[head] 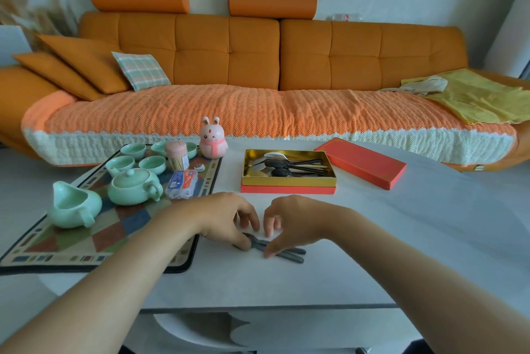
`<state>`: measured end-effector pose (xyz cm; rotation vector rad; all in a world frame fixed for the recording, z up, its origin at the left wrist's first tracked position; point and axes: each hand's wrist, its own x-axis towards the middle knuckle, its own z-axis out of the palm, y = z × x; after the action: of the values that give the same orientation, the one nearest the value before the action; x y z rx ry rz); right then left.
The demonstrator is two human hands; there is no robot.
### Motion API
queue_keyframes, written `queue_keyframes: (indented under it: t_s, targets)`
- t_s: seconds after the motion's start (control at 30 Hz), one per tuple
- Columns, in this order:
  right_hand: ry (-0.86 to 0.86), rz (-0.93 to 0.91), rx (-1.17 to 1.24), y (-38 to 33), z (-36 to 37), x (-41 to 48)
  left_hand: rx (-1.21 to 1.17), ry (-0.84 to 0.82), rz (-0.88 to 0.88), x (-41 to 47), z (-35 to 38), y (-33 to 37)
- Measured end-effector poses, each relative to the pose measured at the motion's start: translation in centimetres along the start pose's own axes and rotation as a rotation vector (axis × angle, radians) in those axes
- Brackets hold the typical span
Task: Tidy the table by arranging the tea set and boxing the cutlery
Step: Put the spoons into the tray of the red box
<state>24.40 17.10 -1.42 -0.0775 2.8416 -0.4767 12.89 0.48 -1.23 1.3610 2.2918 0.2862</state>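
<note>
Two or three dark cutlery pieces (289,254) lie on the white table near its front edge. My left hand (229,217) has its fingers curled over their left ends, and my right hand (289,221) curls over them from the right, thumb touching the handles. Behind stands an open gold-lined red box (288,180) holding black spoons (282,164) and a white spoon. Its red lid (361,163) lies to the right. The pale green tea set sits on a patterned mat (109,227) at left: teapot (133,186), pitcher (73,204), several cups (152,164).
On the mat also stand a pink toothpick holder (177,154) and a small plastic floss box (182,184). A pink rabbit figure (212,138) stands behind the mat's corner. An orange sofa (258,67) runs behind the table. A white chair (200,330) sits below the front edge.
</note>
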Motion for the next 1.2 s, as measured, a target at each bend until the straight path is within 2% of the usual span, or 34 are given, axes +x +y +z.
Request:
queue_keyframes:
  t_s: [0.17, 0.3, 0.6, 0.77, 0.87, 1.03, 1.2]
  targets:
    - [0.102, 0.11, 0.128, 2.4, -0.4, 0.5, -0.04, 0.121, 0.016, 1.3, 0.5, 0.2]
    - [0.123, 0.169, 0.136, 4.4, -0.8, 0.9, -0.014, 0.215, 0.094, 3.0, 1.1, 1.0]
    - [0.236, 0.198, 0.199, 6.8, -2.0, 0.5, 0.061, 0.3, 0.12, 6.1, 1.1, 1.9]
    - [0.278, 0.166, 0.149, 7.4, -2.8, 0.2, 0.124, 0.313, 0.138, 6.9, 0.7, 2.2]
    - [0.309, 0.182, 0.165, 8.0, -3.7, 0.2, 0.084, 0.368, 0.162, 7.1, 0.0, 2.4]
    - [0.505, 0.201, 0.294, 9.0, -4.9, 1.0, -0.172, 0.623, 0.157, 7.9, -0.9, 2.7]
    - [0.671, 0.246, 0.263, 9.9, -4.9, 3.1, -0.163, 0.666, 0.075, 9.9, -0.9, 1.9]
